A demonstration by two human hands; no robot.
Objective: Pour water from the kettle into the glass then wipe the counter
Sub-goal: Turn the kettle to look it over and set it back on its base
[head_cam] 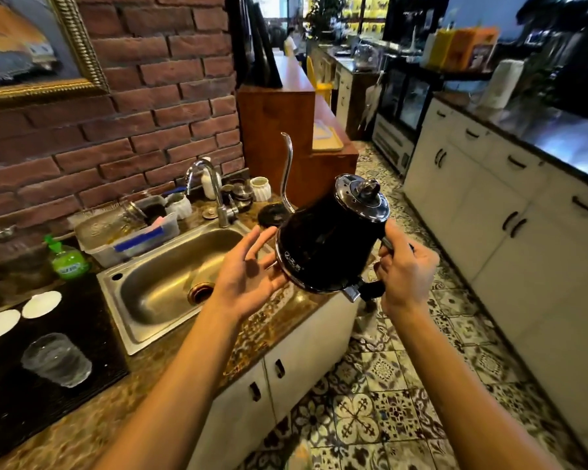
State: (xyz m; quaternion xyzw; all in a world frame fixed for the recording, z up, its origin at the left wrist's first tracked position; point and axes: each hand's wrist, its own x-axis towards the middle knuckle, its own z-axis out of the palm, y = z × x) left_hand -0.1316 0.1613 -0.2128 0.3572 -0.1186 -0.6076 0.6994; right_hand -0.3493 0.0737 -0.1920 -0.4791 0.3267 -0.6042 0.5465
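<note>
A black gooseneck kettle (323, 245) with a chrome lid and a thin curved spout hangs in the air above the counter's right end, tilted with its lid to the right. My right hand (404, 269) is shut on its black handle. My left hand (248, 273) is open, palm against the kettle's lower left side. A ribbed clear glass (56, 359) stands upright on a black mat (31, 401) at the far left, well away from the kettle. The patterned stone counter (262, 330) runs along the front edge.
A steel sink (170, 276) with a tap (214, 188) lies between glass and kettle. The kettle's round base (274, 214) sits behind it. A green soap bottle (68, 261), a plastic tub of dishes (129, 228), two white saucers (41, 303) and white cups (260, 188) crowd the counter.
</note>
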